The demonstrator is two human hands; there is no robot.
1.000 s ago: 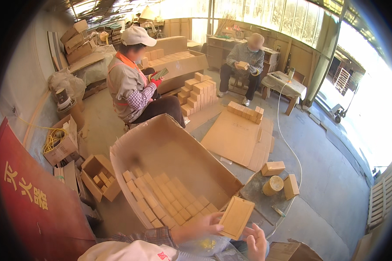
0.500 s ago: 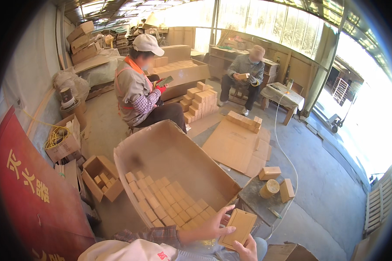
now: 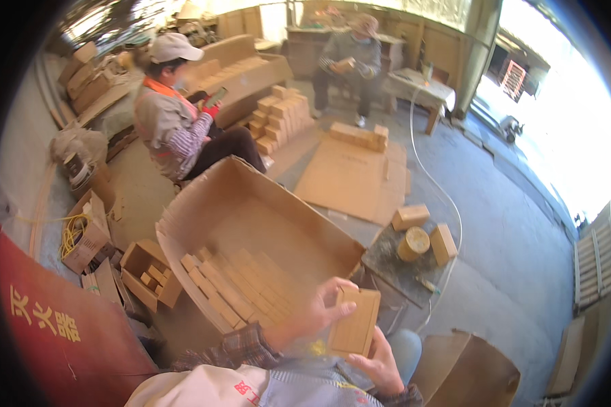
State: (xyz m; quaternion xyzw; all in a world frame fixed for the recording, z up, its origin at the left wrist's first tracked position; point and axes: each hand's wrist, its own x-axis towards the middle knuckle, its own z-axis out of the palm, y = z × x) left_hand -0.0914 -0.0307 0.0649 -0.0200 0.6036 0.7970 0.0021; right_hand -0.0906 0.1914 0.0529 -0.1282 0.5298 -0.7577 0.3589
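A small flat wooden box (image 3: 354, 323) with a grooved line around its face is held up in front of me by both hands. My left hand (image 3: 319, 313) grips its upper left edge, thumb on the face. At the lower right corner my right hand (image 3: 380, 366) closes around it, with some of its fingers hidden behind. Just beyond, a large open cardboard carton (image 3: 305, 217) holds several rows of similar wooden blocks (image 3: 251, 285).
On a low dark table (image 3: 387, 271) to the right stand a round tin (image 3: 413, 244) and two wooden boxes (image 3: 443, 245). An open carton (image 3: 465, 370) sits at lower right. Two co-workers sit beyond, one at left (image 3: 176, 129), one at back (image 3: 352, 61). A hose (image 3: 448, 197) crosses the floor.
My view has tilted down and turned slightly right, so the surroundings sit higher and further left. The wooden box stays in both hands, its face now turned more toward me.
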